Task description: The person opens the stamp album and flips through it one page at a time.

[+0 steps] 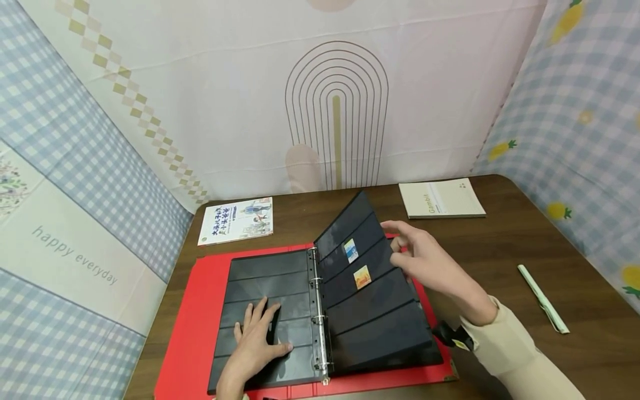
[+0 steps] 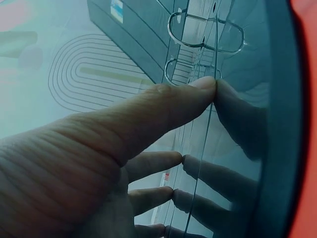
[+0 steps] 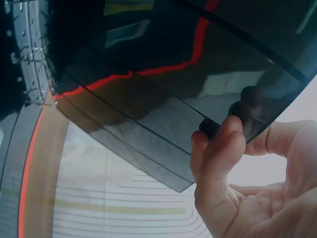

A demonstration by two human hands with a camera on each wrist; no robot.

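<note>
A red ring-bound stamp album (image 1: 192,311) lies open on the table, with black pocketed pages on both sides of its metal rings (image 1: 320,319). My left hand (image 1: 255,344) rests with spread fingers on the left page (image 1: 270,272); in the left wrist view the thumb (image 2: 163,106) touches its glossy surface. My right hand (image 1: 422,255) pinches the outer edge of a raised black page (image 1: 370,311) on the right. That page carries a blue stamp (image 1: 351,251) and an orange stamp (image 1: 362,276). In the right wrist view, fingers (image 3: 223,148) lie against the page's underside.
A white illustrated booklet (image 1: 237,221) lies behind the album on the left, and a pale notebook (image 1: 442,198) at the back right. A light green pen-like stick (image 1: 542,298) lies on the wooden table (image 1: 495,244) at right. Printed cloth hangs around the table.
</note>
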